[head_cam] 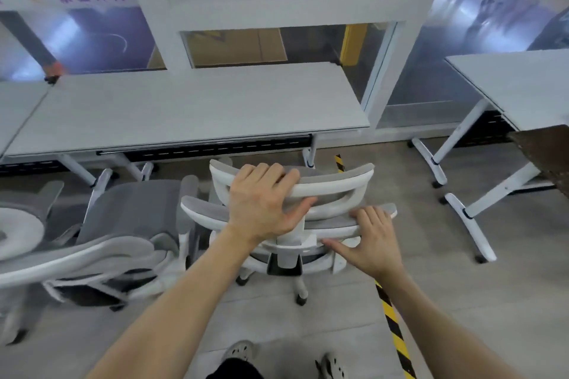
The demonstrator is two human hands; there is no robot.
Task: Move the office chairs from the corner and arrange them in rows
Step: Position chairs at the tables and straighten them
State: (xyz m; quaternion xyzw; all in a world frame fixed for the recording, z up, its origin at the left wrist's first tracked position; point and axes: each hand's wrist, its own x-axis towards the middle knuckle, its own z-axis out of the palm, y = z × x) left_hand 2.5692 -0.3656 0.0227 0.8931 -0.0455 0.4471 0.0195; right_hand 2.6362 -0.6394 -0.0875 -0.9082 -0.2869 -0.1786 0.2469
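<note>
Setting: centre desk (pixel 184 108) against a glazed partition, right desk (pixel 523 86) apart from it across a gap. Neighbouring chair (pixel 132 212) is parked at the centre desk, on the left.

Task item: grey-and-white office chair (pixel 288 251), upright, on the floor just short of the centre desk's right end and close beside the neighbouring chair. Its back faces the person.

Hands: left hand (pixel 261 203) grips the headrest (pixel 335 177), fingers (pixel 271 174) curled over its top and thumb tucked beneath. Right hand (pixel 372 240) holds the upper rim of the backrest (pixel 209 211), fingers (pixel 374 215) hooked over the rim and thumb spread along the frame below. Both hands are closed on the chair. It sits ahead of and under the fingers, none of which reach the seat.

Risks (judgement):
- The headrest is a high, probably adjustable part; a hard push there could tilt it or tip the chair rather than roll it.
- The gap to the neighbouring chair is tight, so armrests or bases may snag.
- A caster (pixel 301 298) could catch on the striped tape (pixel 392 320).
</note>
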